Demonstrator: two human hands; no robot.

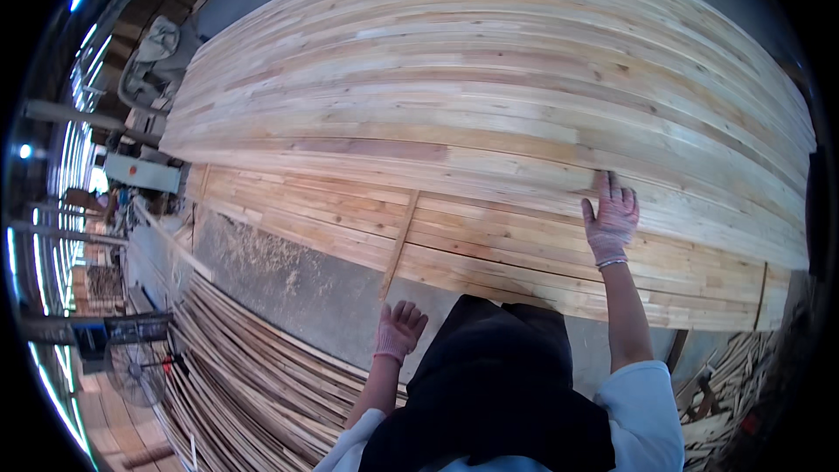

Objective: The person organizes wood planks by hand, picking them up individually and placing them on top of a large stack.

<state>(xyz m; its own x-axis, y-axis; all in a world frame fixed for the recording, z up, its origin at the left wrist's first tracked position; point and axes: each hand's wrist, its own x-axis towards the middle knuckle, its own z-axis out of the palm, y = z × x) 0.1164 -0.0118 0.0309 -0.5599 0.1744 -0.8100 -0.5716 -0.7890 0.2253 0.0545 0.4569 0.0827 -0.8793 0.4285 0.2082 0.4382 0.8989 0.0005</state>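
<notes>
A broad layer of long, pale wooden strips (489, 61) lies side by side in front of me. My right hand (613, 217), in a thin pinkish work glove, rests with fingers stretched out on the near edge of this layer. Below it, nearer to me, shows a lower layer of wooden strips (489, 240), with a thin wooden crosspiece (400, 245) lying across it. My left hand (400, 329), gloved the same way, hangs beside my body off the near edge of the wood. Its fingers are apart and nothing shows in them.
Long loose strips (253, 367) are heaped on the floor at the left, with sawdust (271, 267) beyond them. A fan (135, 371) stands at the far left. Wood offcuts (721, 393) pile up at the lower right. A machine (153, 70) stands past the stack's left end.
</notes>
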